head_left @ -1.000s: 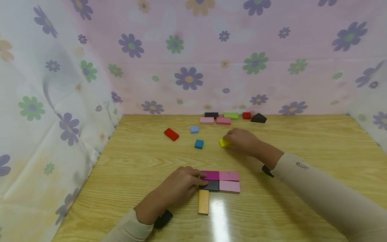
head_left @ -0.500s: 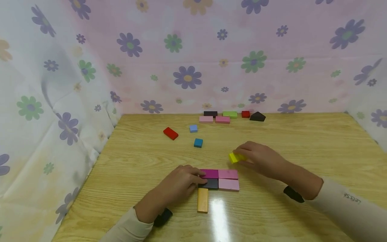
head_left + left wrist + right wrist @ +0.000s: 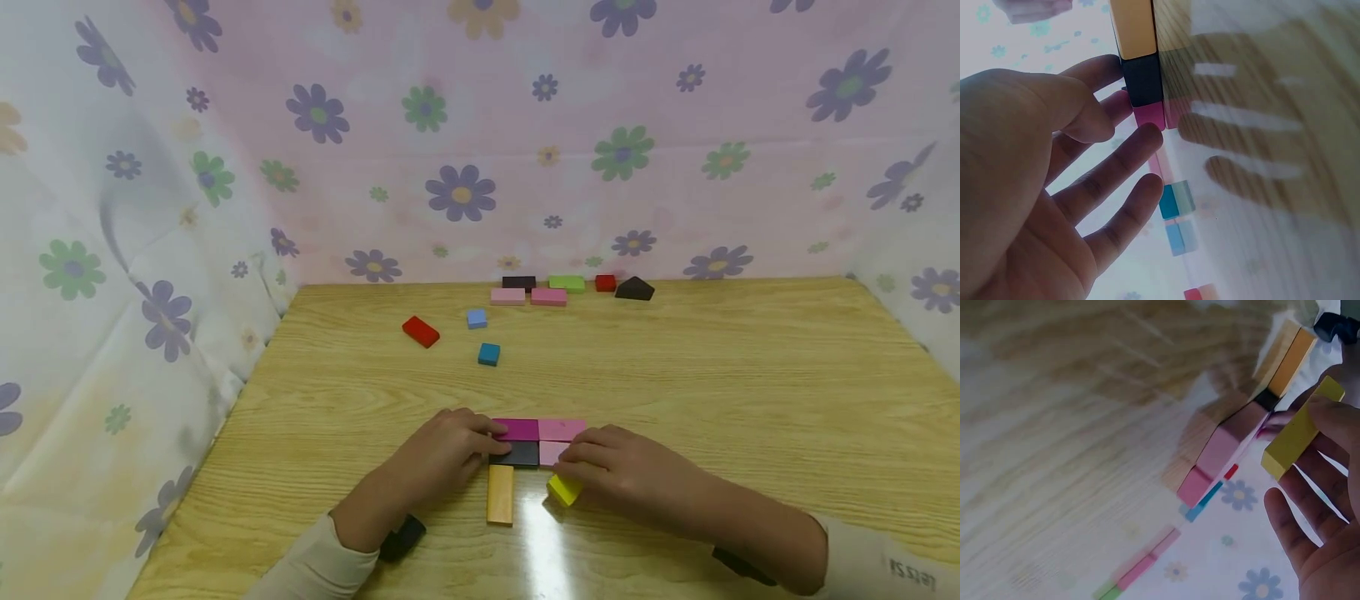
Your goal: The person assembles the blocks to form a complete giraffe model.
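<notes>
My right hand (image 3: 626, 475) pinches a yellow block (image 3: 564, 489) between thumb and fingers, tilted, just in front of the light pink block (image 3: 552, 453). With its fingertips my left hand (image 3: 438, 458) touches the magenta block (image 3: 519, 430) and the black block (image 3: 517, 454). These lie side by side with a pink block (image 3: 561, 429) and the light pink one in a flat two-by-two patch. An orange block (image 3: 500, 495) stretches toward me from the black one. In the right wrist view the yellow block (image 3: 1300, 434) is a long bar held above the table.
Beyond the patch lie a blue block (image 3: 489, 354), a light blue block (image 3: 477, 318) and a red block (image 3: 421, 332). Along the back edge sit several more, among them a green block (image 3: 566, 284) and a black triangular block (image 3: 634, 289). Floral cloth (image 3: 517, 150) hangs behind.
My right hand has carried the yellow block from near the blue blocks toward me, to the front of the light pink block. The left hand has stayed on the patch.
</notes>
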Available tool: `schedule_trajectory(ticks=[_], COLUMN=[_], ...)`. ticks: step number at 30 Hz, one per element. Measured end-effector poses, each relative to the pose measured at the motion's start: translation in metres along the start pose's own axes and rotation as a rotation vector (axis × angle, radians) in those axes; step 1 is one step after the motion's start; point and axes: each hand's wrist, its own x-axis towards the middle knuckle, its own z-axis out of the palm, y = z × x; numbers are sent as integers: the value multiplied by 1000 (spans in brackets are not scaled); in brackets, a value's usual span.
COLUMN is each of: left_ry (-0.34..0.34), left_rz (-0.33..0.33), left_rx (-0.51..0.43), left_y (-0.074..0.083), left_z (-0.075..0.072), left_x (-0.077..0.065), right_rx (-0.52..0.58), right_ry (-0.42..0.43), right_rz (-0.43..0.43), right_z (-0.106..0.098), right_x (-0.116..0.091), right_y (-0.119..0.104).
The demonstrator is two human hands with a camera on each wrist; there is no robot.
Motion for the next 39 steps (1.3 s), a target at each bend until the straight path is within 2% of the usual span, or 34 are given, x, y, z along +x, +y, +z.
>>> schedule_trajectory(ticks=[7, 12, 21, 28, 39], left_ry=[8, 12, 11, 12, -3], left_rz=[1, 5, 11, 16, -2], left_rx=[2, 6, 5, 7, 12], left_y=[-1, -2, -3, -2, -2], left_z=[2, 3, 2, 2, 3], left_x=[0, 1, 1, 1, 2], right_rx=[-54, -58, -152, -147, -90], right_ry=[-62, -106, -65, -25, -79], right_rz=[-75, -88, -139, -114, -80], right_z=[3, 5, 13, 13, 5], right_x=[0, -1, -7, -15, -23], right_y=[-13, -17, -20, -27, -22])
